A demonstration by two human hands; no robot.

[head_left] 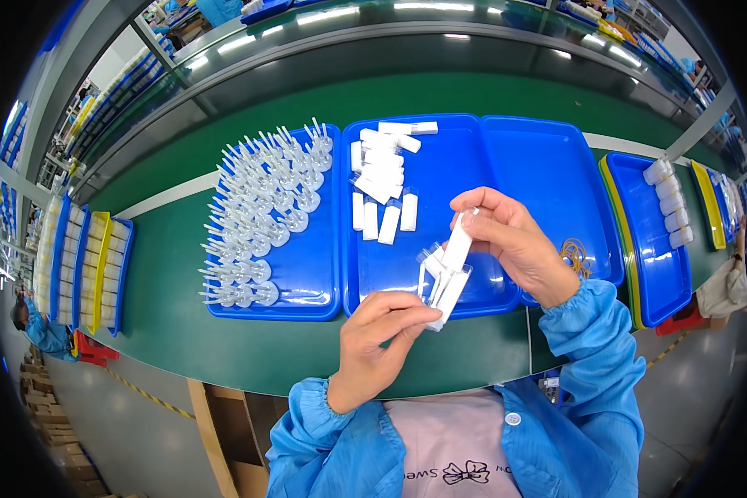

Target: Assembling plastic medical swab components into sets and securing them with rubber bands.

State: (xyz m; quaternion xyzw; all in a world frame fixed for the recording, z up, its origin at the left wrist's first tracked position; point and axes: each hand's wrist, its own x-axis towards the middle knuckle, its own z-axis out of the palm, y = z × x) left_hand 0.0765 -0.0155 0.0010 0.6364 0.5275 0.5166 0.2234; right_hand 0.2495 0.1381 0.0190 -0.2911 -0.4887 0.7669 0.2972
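Between both hands (516, 246), slim white oblong pieces (458, 244) with clear ends (429, 253).

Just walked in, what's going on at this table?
A person in blue sleeves works over the middle blue tray. The right hand pinches one white piece; the left hand grips a small cluster of them. More white pieces lie loosely toward that tray's far left. The left tray holds translucent stemmed parts; the right tray, yellowish bands.
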